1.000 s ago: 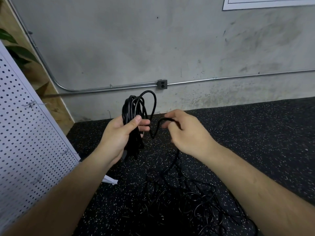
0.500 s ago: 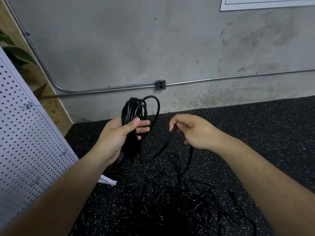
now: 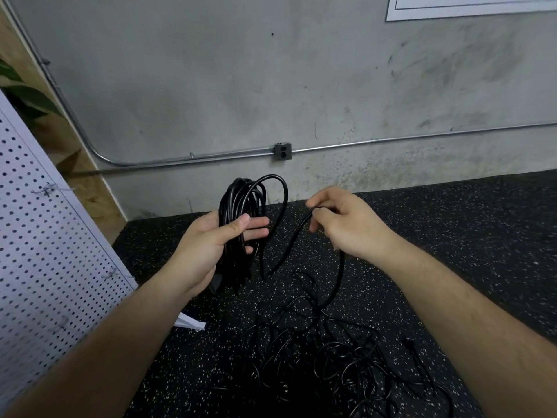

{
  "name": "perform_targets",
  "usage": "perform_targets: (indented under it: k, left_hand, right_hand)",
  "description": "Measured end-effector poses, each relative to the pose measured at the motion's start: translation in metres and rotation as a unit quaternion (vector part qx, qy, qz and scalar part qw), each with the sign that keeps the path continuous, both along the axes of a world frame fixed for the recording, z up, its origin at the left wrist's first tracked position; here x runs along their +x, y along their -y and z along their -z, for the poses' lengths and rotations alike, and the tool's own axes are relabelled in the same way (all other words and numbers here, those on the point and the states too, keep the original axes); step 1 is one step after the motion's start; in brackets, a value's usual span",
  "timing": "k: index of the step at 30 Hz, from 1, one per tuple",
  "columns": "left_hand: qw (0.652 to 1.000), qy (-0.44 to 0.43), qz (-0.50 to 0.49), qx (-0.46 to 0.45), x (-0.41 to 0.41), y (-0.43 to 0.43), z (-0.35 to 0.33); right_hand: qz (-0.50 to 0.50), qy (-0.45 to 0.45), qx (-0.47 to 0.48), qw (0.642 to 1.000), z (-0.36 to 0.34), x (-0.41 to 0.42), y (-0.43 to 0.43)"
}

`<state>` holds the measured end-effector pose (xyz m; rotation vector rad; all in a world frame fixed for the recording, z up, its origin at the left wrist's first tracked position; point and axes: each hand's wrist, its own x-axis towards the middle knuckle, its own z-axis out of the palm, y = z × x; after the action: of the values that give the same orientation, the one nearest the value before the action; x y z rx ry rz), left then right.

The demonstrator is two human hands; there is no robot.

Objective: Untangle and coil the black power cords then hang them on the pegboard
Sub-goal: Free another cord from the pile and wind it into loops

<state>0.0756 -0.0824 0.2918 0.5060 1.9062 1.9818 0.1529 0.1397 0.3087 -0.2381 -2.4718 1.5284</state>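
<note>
I had the left hand (image 3: 211,245) clamped round the coil (image 3: 241,194), thumb across the front of the loops and fingers behind, so that the gathered turns could not spring apart. The coil stood upright in the air to the right of the pegboard (image 3: 45,251), well apart from it. The right hand (image 3: 346,224), farther right of the pegboard, pinched the loose cord (image 3: 289,248) between thumb and curled fingers, a narrow grip that I judged was meant to guide the cord and let it slide rather than clench it. From the top of the coil one open loop arched over, dipped low and rose to that pinch. The cord then dropped from the hand to the tangle (image 3: 331,357) on the floor (image 3: 452,236), right of the pegboard's foot and nearer me than the coil. I read this as mid-winding: the next turn wanted laying into the left palm, and much of the tangle was not yet drawn in. The risk I saw was a knot snagging the pull. Wire hooks (image 3: 46,190) stuck out of the pegboard, where the finished coil was to hang.
</note>
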Motion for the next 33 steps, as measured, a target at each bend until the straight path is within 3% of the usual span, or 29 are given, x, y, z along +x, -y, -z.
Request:
perform_targets:
  k: [4, 12, 17, 20, 26, 33]
  left_hand:
    - [1.0, 0.0, -0.011, 0.007, -0.002, -0.001, 0.002]
    - [1.0, -0.03, -0.004, -0.005, 0.001, -0.006, 0.007]
    - [0.998, -0.054, 0.034, -0.018, 0.01, -0.014, 0.011]
    - [0.994, -0.062, 0.083, -0.03, 0.015, -0.018, 0.014]
    - [0.99, 0.051, 0.127, 0.028, 0.019, -0.022, 0.011]
    - [0.965, 0.166, 0.169, 0.114, 0.015, -0.024, 0.01]
  right_hand:
    - [-0.039, 0.03, 0.012, 0.999, -0.007, 0.008, 0.007]
    - [-0.278, 0.086, 0.081, 0.953, -0.017, 0.027, 0.028]
    - [-0.3, 0.062, 0.125, 0.944, -0.019, 0.029, 0.037]
    - [-0.269, 0.016, 0.151, 0.951, -0.021, 0.026, 0.039]
    - [-0.093, -0.156, 0.234, 0.955, -0.017, 0.013, 0.023]
    - [0.076, -0.1, 0.292, 0.948, -0.02, 0.01, 0.014]
